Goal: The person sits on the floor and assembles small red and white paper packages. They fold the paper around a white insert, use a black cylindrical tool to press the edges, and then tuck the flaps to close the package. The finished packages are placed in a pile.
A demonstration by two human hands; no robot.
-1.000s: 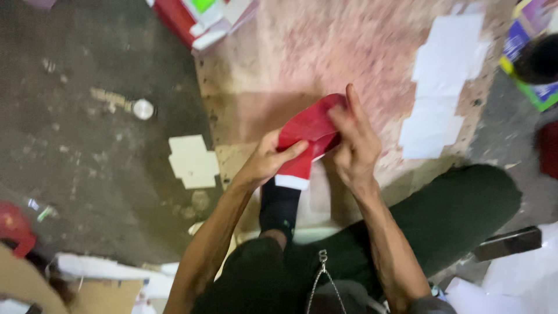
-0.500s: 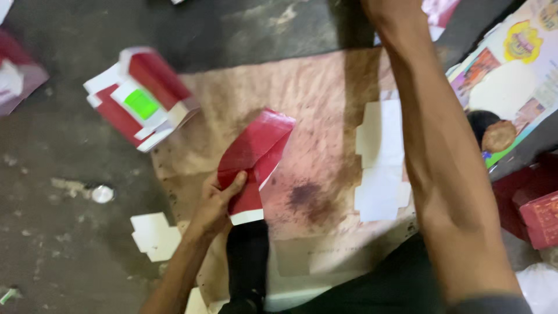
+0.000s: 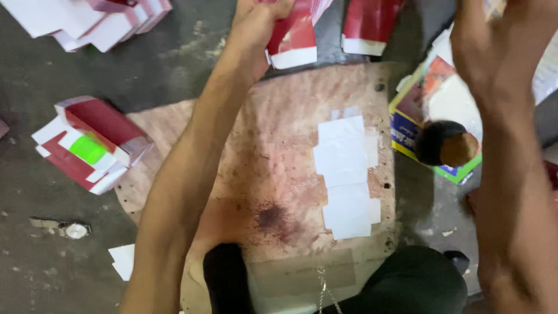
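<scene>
My left hand (image 3: 256, 23) reaches forward to the top of the view and grips a red and white folded paper bag (image 3: 293, 38) by its edge. My right hand (image 3: 500, 40) is stretched out at the upper right; its fingers run past the frame's top edge, so what it holds is hidden. A second red and white bag (image 3: 369, 26) lies just right of the held one. Below both arms a stained brown cardboard sheet (image 3: 279, 174) covers the floor, with white paper cut-outs (image 3: 347, 174) lying on it.
A pile of red and white bags, one with a green patch (image 3: 93, 145), lies at the left; more bags (image 3: 93, 23) sit at the top left. A colourful printed box (image 3: 436, 122) with a dark round brush (image 3: 444, 145) is at the right. A wristwatch (image 3: 72, 229) lies on the concrete floor.
My left hand has carried the red bag forward, away from my lap to the far edge of the cardboard. My right arm has stretched further out. The view has tilted forward.
</scene>
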